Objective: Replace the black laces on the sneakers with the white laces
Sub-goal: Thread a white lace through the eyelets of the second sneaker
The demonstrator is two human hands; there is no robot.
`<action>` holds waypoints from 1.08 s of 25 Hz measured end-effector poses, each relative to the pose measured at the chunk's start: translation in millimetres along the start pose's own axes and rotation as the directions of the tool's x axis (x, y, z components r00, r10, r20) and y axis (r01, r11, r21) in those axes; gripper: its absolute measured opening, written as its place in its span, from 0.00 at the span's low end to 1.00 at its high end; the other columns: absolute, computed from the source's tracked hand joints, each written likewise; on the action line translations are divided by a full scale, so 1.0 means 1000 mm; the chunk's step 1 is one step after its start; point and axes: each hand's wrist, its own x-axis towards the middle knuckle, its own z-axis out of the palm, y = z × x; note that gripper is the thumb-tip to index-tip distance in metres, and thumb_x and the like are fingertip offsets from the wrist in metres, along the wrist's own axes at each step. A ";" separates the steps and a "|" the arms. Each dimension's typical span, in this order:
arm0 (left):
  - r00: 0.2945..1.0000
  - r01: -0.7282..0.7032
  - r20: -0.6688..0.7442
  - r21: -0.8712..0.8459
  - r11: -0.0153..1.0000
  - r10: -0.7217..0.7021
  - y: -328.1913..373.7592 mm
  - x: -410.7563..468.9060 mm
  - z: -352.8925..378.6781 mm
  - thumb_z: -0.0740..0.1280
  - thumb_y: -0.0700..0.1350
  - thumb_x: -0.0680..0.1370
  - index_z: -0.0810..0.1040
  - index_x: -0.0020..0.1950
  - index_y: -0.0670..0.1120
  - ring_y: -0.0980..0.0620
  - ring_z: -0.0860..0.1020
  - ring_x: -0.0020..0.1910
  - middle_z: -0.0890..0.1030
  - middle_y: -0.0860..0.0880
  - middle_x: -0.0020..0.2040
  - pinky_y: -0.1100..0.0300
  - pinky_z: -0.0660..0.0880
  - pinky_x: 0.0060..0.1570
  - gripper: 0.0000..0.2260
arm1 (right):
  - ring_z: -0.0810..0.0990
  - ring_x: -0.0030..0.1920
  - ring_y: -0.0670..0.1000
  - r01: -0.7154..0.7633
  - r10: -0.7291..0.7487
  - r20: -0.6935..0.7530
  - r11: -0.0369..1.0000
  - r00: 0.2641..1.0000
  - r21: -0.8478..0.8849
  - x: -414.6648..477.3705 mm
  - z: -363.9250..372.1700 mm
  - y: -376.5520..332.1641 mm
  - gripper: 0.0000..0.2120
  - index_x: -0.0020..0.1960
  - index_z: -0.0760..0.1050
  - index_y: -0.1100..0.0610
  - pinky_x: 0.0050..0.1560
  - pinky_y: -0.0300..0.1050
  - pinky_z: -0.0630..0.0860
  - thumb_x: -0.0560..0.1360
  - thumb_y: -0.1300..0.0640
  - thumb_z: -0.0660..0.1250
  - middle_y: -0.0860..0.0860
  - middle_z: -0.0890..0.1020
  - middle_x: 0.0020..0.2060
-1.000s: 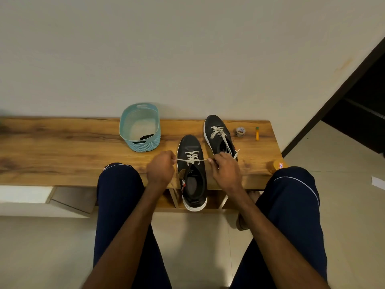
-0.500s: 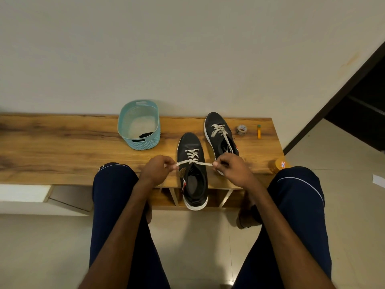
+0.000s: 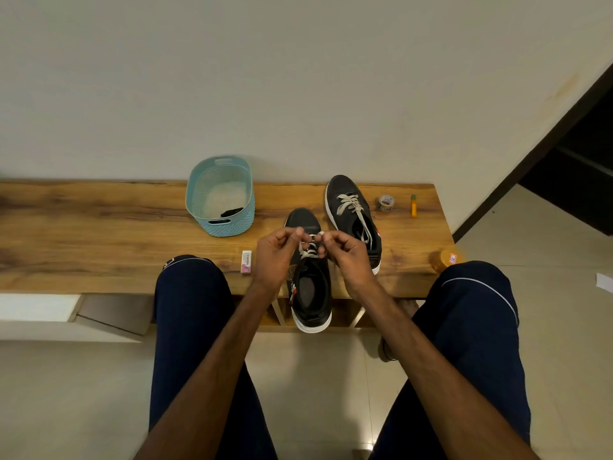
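**Q:** State of the hands?

**A:** Both curled and pinching. In the left hand (image 3: pixel 277 257): one end of the flat white lace (image 3: pixel 310 249). In the right hand (image 3: pixel 345 257): the other end. Held close together above the upper eyelets, probably to cross the ends for a knot.

**Q:** Location of the work?

**A:** Directly beneath the fingers, on the near black low-top sneaker with white sole (image 3: pixel 311 293). Toe toward the wall, heel overhanging the front edge of the brown wooden bench (image 3: pixel 99 227), likely pulled close for reach. Just beyond and to the right: the second black sneaker (image 3: pixel 341 187), already threaded with its own white lace (image 3: pixel 351 204) and parked clear of the hands.

**Q:** Removed laces?

**A:** Apparently in the teal perforated plastic basket (image 3: pixel 199 200), left of the sneakers. A dark strip (image 3: pixel 232 211) at the bottom, probably kept separate to avoid mixing.

**Q:** Other items?

**A:** Small white-and-pink box (image 3: pixel 246 261) near the left hand. Tape roll (image 3: pixel 385 203) and orange stick (image 3: pixel 413 207) at far right. Not needed here.

**Q:** Progress?

**A:** Judged near completion, with only tying left.
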 end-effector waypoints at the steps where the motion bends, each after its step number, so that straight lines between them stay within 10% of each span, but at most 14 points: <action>1: 0.999 -0.029 0.017 0.013 0.999 0.029 -0.002 0.000 0.001 0.65 0.43 0.81 0.83 0.51 0.41 0.47 0.83 0.51 0.86 0.46 0.48 0.53 0.78 0.56 0.08 | 0.77 0.37 0.46 -0.005 0.006 -0.002 1.000 1.000 0.015 -0.001 0.002 0.001 0.09 0.55 0.79 0.67 0.46 0.39 0.77 0.81 0.63 0.63 0.52 0.79 0.36; 7: 0.956 0.203 -0.125 -0.375 0.904 -0.266 0.004 0.004 -0.005 0.60 0.49 0.83 0.74 0.41 0.44 0.53 0.76 0.32 0.75 0.50 0.31 0.53 0.80 0.43 0.15 | 0.74 0.30 0.47 -0.133 0.163 -0.208 0.980 0.965 0.151 0.010 -0.013 0.002 0.15 0.37 0.74 0.58 0.37 0.44 0.78 0.82 0.55 0.63 0.50 0.74 0.29; 10: 0.984 0.101 -0.163 0.170 0.980 -0.073 0.002 0.003 -0.009 0.63 0.51 0.82 0.73 0.47 0.47 0.55 0.73 0.31 0.73 0.55 0.32 0.67 0.73 0.28 0.09 | 0.73 0.31 0.48 -0.012 -0.055 -0.161 0.922 0.985 -0.387 0.011 -0.024 0.008 0.13 0.36 0.69 0.55 0.34 0.48 0.75 0.77 0.63 0.67 0.49 0.72 0.30; 13: 0.991 -0.085 0.128 0.786 0.613 -0.026 -0.012 0.000 -0.009 0.64 0.51 0.81 0.73 0.57 0.49 0.55 0.76 0.39 0.78 0.55 0.42 0.63 0.67 0.34 0.08 | 0.75 0.37 0.45 0.048 -0.011 0.060 0.747 0.998 -0.664 0.009 -0.019 0.008 0.09 0.43 0.70 0.53 0.39 0.42 0.75 0.76 0.59 0.69 0.46 0.76 0.36; 19: 0.994 -0.056 0.095 0.848 0.527 -0.049 -0.005 0.002 -0.017 0.68 0.50 0.79 0.80 0.51 0.49 0.56 0.72 0.45 0.74 0.52 0.48 0.60 0.64 0.40 0.06 | 0.75 0.49 0.51 0.219 0.051 0.267 0.437 0.962 -0.872 0.015 -0.029 0.004 0.08 0.48 0.78 0.58 0.51 0.50 0.75 0.76 0.53 0.71 0.53 0.77 0.47; 27: 0.996 -0.066 0.085 0.932 0.357 -0.038 -0.008 0.005 -0.022 0.67 0.50 0.79 0.81 0.54 0.49 0.51 0.71 0.58 0.73 0.49 0.57 0.55 0.71 0.49 0.07 | 0.71 0.53 0.51 0.209 0.002 0.219 0.297 0.976 -0.932 0.016 -0.031 -0.002 0.07 0.51 0.81 0.58 0.51 0.44 0.66 0.78 0.55 0.69 0.52 0.73 0.51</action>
